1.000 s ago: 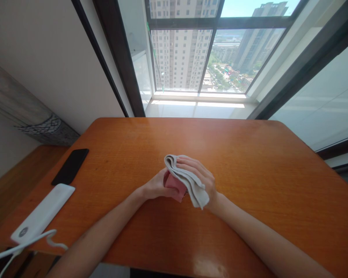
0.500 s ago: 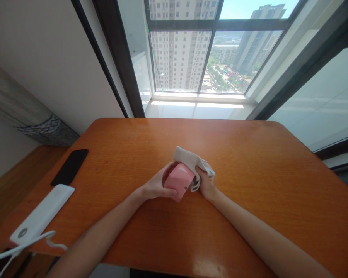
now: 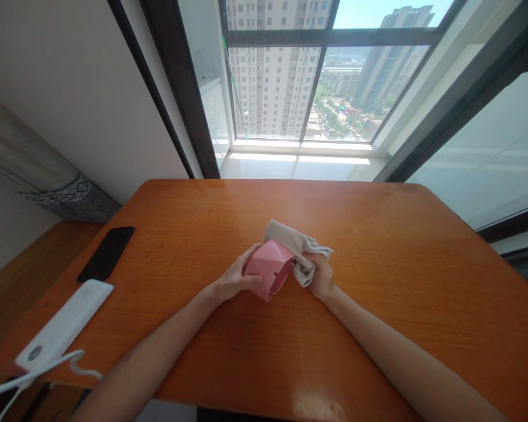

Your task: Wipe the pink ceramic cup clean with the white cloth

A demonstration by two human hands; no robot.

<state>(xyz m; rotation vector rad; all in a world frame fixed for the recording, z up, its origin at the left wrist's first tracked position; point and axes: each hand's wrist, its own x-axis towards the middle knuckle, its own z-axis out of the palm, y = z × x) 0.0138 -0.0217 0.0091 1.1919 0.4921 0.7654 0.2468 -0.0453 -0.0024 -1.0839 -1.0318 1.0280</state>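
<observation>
A pink faceted cup-like object point(image 3: 268, 266) is tilted over the middle of the table, its open rim turned toward the lower right. My left hand point(image 3: 239, 276) grips it from the left, thumb along the near side and fingers behind. In my right hand point(image 3: 321, 274) a light grey cloth point(image 3: 293, 239) is bunched. The cloth's folded end lies against the upper right side of the pink object, and its loose folds hang beside the rim.
On the left of the wooden table point(image 3: 356, 234) lie a black phone point(image 3: 106, 254) and a long white device point(image 3: 64, 325) with a white cable point(image 3: 39, 373). Beyond the far edge stands a window point(image 3: 277, 88). A grey curtain point(image 3: 39, 152) hangs at left.
The pink object has turned so that its opening shows more, and has shifted slightly left and up. My right hand has moved a little right with the cloth.
</observation>
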